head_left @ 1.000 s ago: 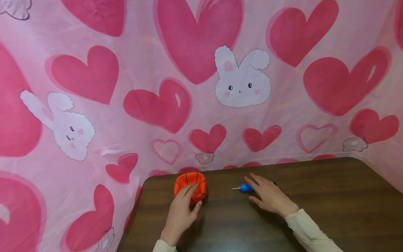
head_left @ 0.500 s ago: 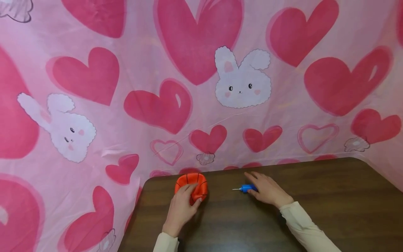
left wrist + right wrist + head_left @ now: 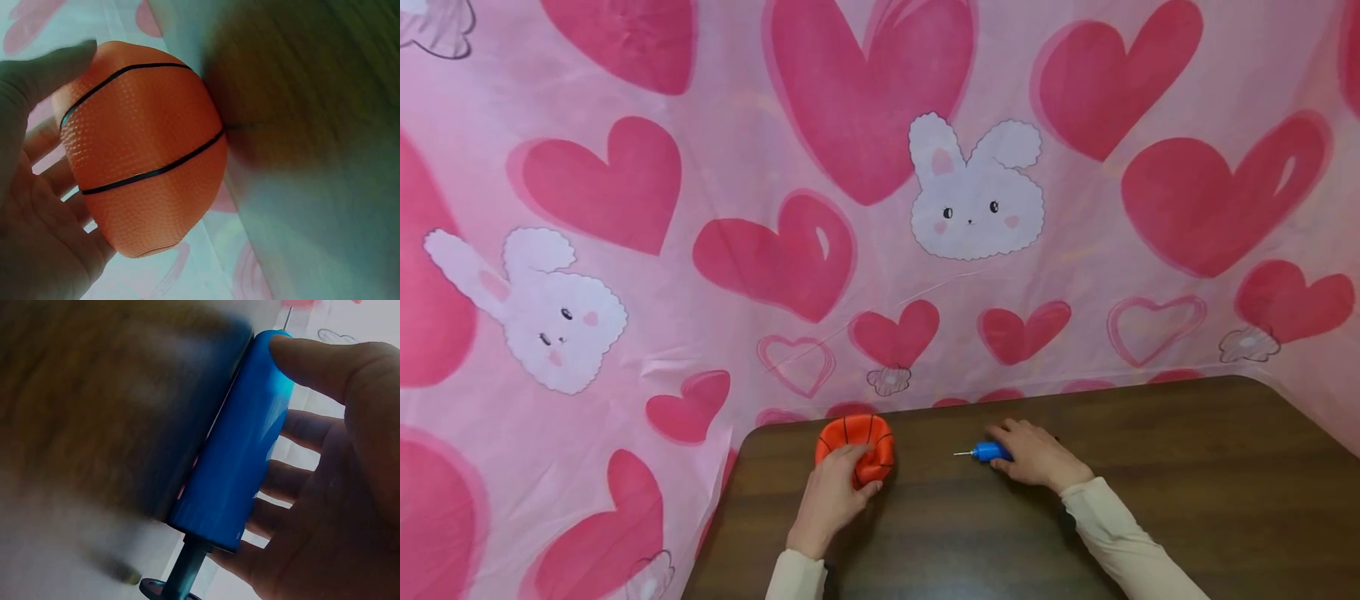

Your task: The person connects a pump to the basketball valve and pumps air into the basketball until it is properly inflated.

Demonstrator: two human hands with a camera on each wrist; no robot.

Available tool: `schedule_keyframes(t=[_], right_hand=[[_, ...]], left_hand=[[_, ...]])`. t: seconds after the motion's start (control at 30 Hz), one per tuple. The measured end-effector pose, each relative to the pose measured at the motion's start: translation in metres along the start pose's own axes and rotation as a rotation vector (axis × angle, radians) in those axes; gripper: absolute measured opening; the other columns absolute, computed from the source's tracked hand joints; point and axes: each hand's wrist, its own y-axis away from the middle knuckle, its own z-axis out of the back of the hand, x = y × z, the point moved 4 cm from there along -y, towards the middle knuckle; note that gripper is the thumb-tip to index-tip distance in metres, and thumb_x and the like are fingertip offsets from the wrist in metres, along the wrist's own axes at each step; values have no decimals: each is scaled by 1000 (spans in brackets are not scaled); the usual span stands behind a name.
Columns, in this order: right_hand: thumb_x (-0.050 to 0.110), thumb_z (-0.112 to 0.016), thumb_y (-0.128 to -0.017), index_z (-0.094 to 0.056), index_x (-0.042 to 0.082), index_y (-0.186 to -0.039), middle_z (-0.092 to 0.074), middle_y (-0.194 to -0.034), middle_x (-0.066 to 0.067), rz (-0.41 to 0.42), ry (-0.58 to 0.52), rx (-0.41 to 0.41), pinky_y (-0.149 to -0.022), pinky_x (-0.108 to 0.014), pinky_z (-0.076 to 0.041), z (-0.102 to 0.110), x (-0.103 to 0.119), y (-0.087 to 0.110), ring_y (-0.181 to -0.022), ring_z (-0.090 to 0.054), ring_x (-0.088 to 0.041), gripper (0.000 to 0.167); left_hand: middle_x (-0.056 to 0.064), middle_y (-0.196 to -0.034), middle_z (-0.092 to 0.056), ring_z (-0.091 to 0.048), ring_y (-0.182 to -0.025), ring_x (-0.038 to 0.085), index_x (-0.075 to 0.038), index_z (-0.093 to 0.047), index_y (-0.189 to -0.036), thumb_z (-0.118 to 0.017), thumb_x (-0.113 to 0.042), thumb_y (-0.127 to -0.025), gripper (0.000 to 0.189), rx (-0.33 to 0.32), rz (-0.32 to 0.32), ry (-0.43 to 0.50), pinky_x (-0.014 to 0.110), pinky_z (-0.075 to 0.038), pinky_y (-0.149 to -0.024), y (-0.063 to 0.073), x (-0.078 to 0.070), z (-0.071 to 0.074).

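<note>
A partly deflated orange toy basketball (image 3: 872, 435) with black lines sits caved in near the table's far left. My left hand (image 3: 829, 498) grips its near side; in the left wrist view the thumb lies on one side of the ball (image 3: 150, 147) and the fingers go behind it. To the right, a blue hand pump (image 3: 990, 452) lies on the table, its thin needle (image 3: 962, 454) pointing left. My right hand (image 3: 1041, 457) holds the pump's barrel between thumb and fingers. A dark plunger rod (image 3: 187, 569) extends from the barrel's other end in the right wrist view.
Both things rest on a dark wood table (image 3: 955, 533), near its far edge. A pink cloth (image 3: 737, 150) printed with hearts and white rabbits hangs behind the table and along its left side.
My right hand's fingers and thumb have come down from above the pump and taken hold of it. The left hand has drawn in slightly on the ball, which stays in place.
</note>
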Motion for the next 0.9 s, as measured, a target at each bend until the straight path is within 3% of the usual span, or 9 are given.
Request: schedule_keyframes(t=[0.27, 0.47, 0.9], right_hand=[[26, -83, -87, -68, 6, -127, -64, -118, -13, 6, 40, 16, -96, -59, -58, -1, 3, -1, -106, -62, -32, 47], [22, -84, -87, -69, 6, -122, -63, -115, -13, 11, 75, 17, -93, -57, -60, -3, 2, -2, -104, -61, -32, 41], [23, -84, -87, -68, 7, -125, -64, -116, -11, 3, 58, 42, -93, -56, -61, -4, 3, 0, -106, -62, -30, 44]], left_hand=[[-2, -96, -76, -72, -88, 19, -18, -78, -102, -89, -27, -82, 25, -50, -4, -37, 43, -63, -81, 0, 3, -3], [-4, -91, -76, -72, -85, 18, -18, -79, -96, -90, -25, -81, 19, -86, -7, -34, 41, -63, -77, 2, 2, -3], [-7, -85, -76, -66, -78, 14, -22, -79, -91, -89, -25, -82, 14, -40, -8, -4, 37, -59, -71, 0, -10, 4]])
